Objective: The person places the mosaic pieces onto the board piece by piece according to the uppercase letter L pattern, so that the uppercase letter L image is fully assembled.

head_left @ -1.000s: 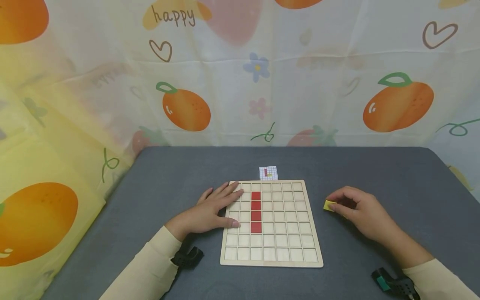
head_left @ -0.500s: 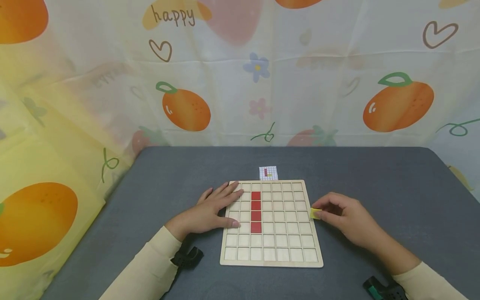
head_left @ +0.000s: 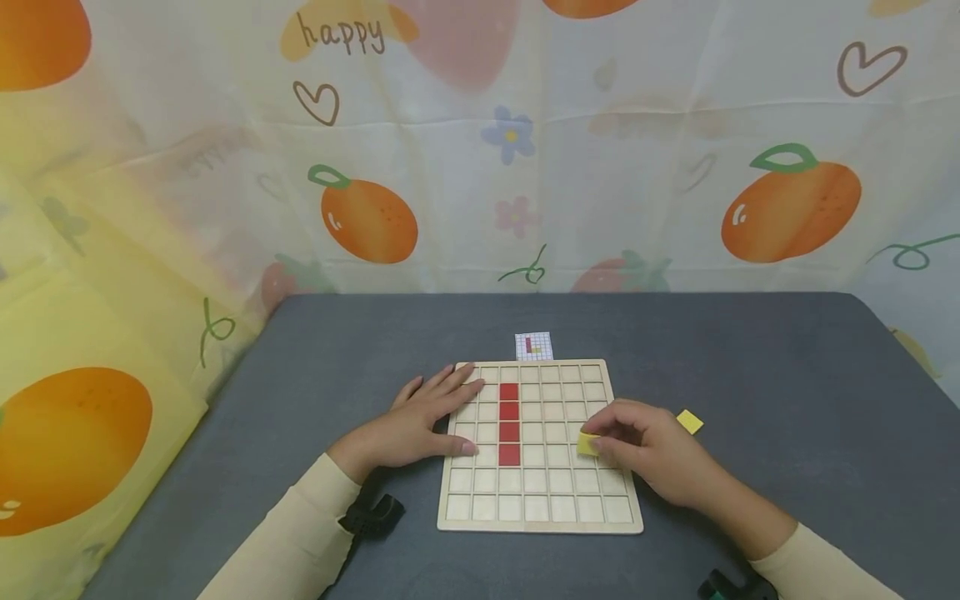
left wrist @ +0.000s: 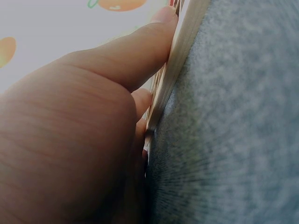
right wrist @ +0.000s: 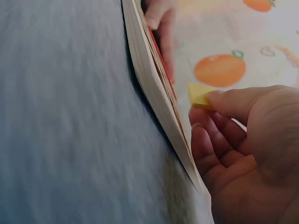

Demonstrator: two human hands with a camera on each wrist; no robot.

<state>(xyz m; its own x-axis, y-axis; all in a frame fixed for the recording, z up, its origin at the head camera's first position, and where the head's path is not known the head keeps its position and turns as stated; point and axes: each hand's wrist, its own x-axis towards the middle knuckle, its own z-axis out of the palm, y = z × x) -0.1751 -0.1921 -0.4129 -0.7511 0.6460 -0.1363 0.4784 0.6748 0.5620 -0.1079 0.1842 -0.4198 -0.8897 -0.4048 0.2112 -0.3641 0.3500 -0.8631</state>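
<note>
A wooden grid board lies on the grey table, with a column of red square tiles set in its cells. My left hand rests spread on the board's left edge; in the left wrist view its thumb lies along the rim. Between thumb and fingertips my right hand pinches a yellow square tile above the right part of the board. The right wrist view shows that yellow tile held a little off the board's surface.
Another yellow tile lies on the table right of the board, just beyond my right hand. A small printed grid card touches the board's far edge. A patterned cloth hangs behind the table.
My right hand has carried the yellow tile leftward from beside the board to over its right columns. A second yellow tile has come into view behind that hand. The left hand stays put.
</note>
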